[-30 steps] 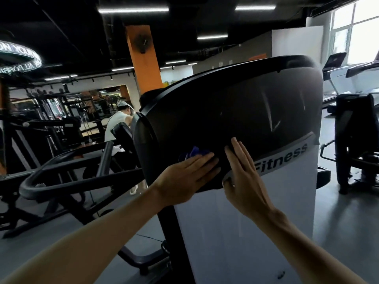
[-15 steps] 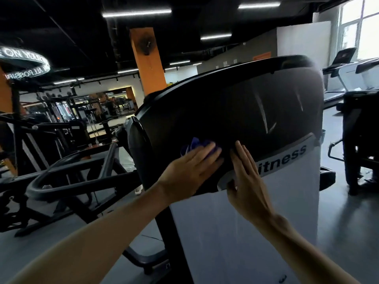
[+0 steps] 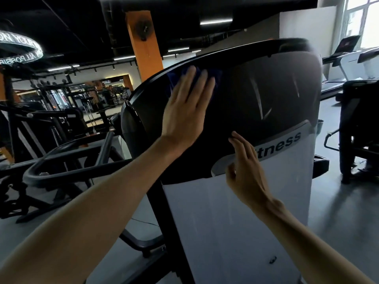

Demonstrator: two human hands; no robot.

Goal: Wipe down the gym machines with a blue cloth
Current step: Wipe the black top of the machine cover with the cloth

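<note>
- The right hand (image 3: 245,167) lies nearest, fingers straight and close together, fingertips touching the machine's shroud (image 3: 256,95) where the dark upper panel meets the grey band; it holds nothing.
- On that grey band (image 3: 283,143) dark letters read "itness"; the start of the word is hidden behind the right hand.
- Below the band the shroud is a plain white panel (image 3: 235,232), with a small dark mark near its lower right too small to read.
- The left hand (image 3: 186,107) is higher up, flat with fingers spread, pressing the blue cloth (image 3: 174,75) against the dark panel just under its curved top rim. Only the cloth's edges show past the fingertips, and they are blurred.
- To the left stands a black machine frame (image 3: 67,171) with curved tubing.
- Further off is an orange pillar (image 3: 143,48) with a wall fan (image 3: 143,29) mounted on it.
- At far left hangs a lit ring sign (image 3: 22,48); "ALL POSSI" is readable, the rest unclear.
- At far right, treadmills (image 3: 348,58) stand by bright windows.
</note>
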